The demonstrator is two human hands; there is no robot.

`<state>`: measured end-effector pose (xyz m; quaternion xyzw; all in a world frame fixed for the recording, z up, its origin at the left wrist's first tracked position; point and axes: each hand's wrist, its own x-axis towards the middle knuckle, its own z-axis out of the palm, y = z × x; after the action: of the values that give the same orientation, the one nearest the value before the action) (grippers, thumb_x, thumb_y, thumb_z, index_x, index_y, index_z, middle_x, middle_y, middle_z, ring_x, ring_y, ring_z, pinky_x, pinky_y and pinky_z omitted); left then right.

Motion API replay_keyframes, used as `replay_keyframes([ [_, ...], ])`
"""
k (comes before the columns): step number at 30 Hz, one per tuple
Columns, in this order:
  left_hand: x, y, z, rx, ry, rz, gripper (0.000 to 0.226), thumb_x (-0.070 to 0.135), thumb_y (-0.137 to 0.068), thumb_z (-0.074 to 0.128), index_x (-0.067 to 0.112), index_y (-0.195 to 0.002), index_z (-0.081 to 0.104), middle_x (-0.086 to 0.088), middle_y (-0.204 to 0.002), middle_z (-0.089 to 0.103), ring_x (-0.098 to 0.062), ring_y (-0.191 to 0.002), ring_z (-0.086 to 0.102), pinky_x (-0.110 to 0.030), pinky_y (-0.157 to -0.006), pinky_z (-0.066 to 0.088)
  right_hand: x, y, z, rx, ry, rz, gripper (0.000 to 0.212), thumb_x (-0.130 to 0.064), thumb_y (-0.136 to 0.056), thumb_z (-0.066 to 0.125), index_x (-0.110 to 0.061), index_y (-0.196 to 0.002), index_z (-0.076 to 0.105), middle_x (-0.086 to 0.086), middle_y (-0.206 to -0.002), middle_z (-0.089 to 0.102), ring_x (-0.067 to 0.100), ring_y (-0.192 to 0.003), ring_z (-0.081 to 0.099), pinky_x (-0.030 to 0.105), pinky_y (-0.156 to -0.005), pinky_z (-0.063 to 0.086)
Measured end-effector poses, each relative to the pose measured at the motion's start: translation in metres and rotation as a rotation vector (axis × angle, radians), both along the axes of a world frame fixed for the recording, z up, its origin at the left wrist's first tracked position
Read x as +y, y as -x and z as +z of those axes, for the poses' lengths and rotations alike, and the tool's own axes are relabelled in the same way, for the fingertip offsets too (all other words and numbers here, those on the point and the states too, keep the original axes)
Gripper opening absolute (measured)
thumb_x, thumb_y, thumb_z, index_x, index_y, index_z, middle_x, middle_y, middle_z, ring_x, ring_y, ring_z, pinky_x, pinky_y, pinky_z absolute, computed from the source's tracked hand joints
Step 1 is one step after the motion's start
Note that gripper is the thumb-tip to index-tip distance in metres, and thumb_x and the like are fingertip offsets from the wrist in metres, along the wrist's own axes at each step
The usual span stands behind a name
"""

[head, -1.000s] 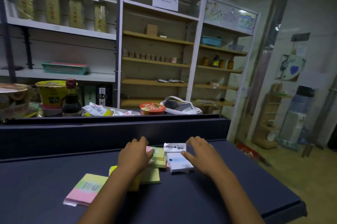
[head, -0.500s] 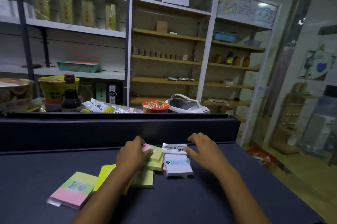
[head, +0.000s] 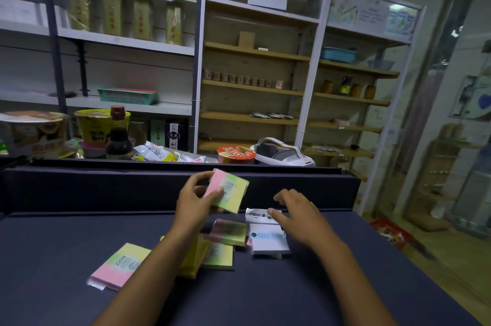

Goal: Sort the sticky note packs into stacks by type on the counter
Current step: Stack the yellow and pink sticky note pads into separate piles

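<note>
A dim shop with half-stocked shelves (head: 252, 52) stood behind a dark tabletop (head: 318, 293), with a raised ledge at its far edge. Above it, the left hand (head: 195, 202) held a pink-and-yellow sticky note pack (head: 229, 191) lifted clear of the surface and tilted, thumb on its face and fingers behind it, a grip that probably let the person read the label and judge its type before placing it. Directly below lay a loose pile of similar packs (head: 229, 232), overlapping yellow pads (head: 218, 256) and partly hidden by the left forearm; the motion blur there makes it hard to say how many. Just to the right sat the white pack (head: 269, 242), with a white label flap (head: 261, 215) at its far end. The right hand (head: 297, 216) hovered over it with fingers spread and relaxed, thumb touching the flap, holding nothing; it seemed set to steady that pack or take it next. Well off to the left lay a lone pink-and-green pack (head: 119, 266) marked 2209, apart from the rest, likely the start of a stack for the lifted pack's type. On the ledge stood a soy sauce bottle (head: 118, 137), noodle cups (head: 95, 127) and snack packets (head: 155, 153).
</note>
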<state>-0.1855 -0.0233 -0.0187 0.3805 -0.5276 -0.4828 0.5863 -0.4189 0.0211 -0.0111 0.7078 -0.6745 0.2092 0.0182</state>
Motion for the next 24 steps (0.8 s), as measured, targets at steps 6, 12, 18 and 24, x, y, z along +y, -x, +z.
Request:
replay_keyframes([
  [6,0.016,0.007,0.011,0.212,0.004,-0.119,0.039,0.001,-0.09,0.064,0.022,-0.121,0.054,-0.015,-0.111,0.067,-0.03,-0.095,0.071,-0.038,-0.071,0.061,0.006,0.006,0.003,-0.019,-0.015,-0.001,0.04,-0.048,-0.097,0.053,-0.024,-0.129,0.051,-0.007,-0.127,0.053,0.012,-0.12,0.05,0.034,-0.102,0.041],
  [12,0.02,0.009,0.015,0.243,0.044,-0.179,0.04,-0.002,-0.091,0.061,0.022,-0.122,0.054,-0.018,-0.113,0.067,-0.031,-0.097,0.071,-0.041,-0.076,0.061,0.009,0.014,0.004,-0.06,-0.084,0.021,0.042,-0.051,-0.093,0.058,-0.027,-0.127,0.052,-0.009,-0.123,0.054,0.01,-0.114,0.053,0.033,-0.1,0.045],
  [18,0.018,0.006,0.016,0.262,0.062,-0.198,0.044,-0.003,-0.09,0.06,0.02,-0.126,0.051,-0.019,-0.114,0.067,-0.032,-0.1,0.07,-0.041,-0.079,0.059,0.013,0.026,0.007,-0.149,-0.305,0.132,0.059,-0.055,-0.076,0.077,-0.033,-0.127,0.055,-0.011,-0.121,0.053,0.002,-0.106,0.054,0.023,-0.095,0.048],
  [24,0.019,0.005,0.015,0.277,0.07,-0.203,0.045,-0.004,-0.09,0.06,0.022,-0.126,0.052,-0.016,-0.114,0.068,-0.031,-0.102,0.07,-0.041,-0.079,0.059,0.019,0.026,-0.005,-0.163,-0.439,0.142,0.093,-0.052,-0.064,0.087,-0.032,-0.142,0.041,-0.012,-0.131,0.043,0.006,-0.117,0.051,0.028,-0.104,0.044],
])
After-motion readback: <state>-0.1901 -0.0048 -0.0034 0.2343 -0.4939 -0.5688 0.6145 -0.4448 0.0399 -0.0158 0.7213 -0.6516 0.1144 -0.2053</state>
